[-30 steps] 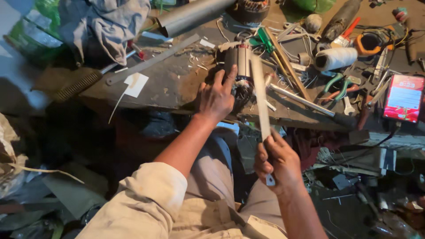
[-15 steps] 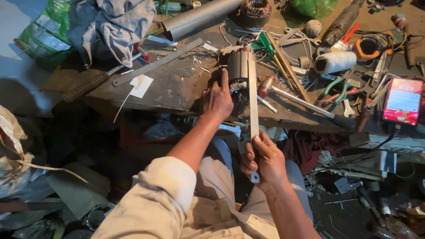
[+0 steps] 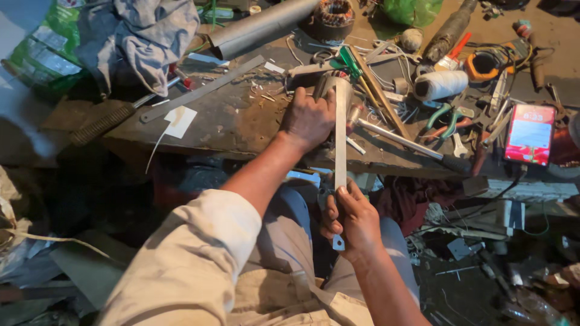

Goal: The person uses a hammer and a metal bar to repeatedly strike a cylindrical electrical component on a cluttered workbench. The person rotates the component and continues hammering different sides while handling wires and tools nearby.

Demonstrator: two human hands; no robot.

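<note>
Take the workbench as your landmark. Your left hand rests on it near the front edge, on the motor part. A flat strip runs from that part over the front edge to your right hand, below the bench. The thread spool lies on the bench right of the strip, the phone at its far right end, the cloth at its back left.

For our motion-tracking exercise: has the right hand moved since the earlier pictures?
Yes: the right hand, holding the metal strip, shifted left, closer under the motor on the bench.
</note>
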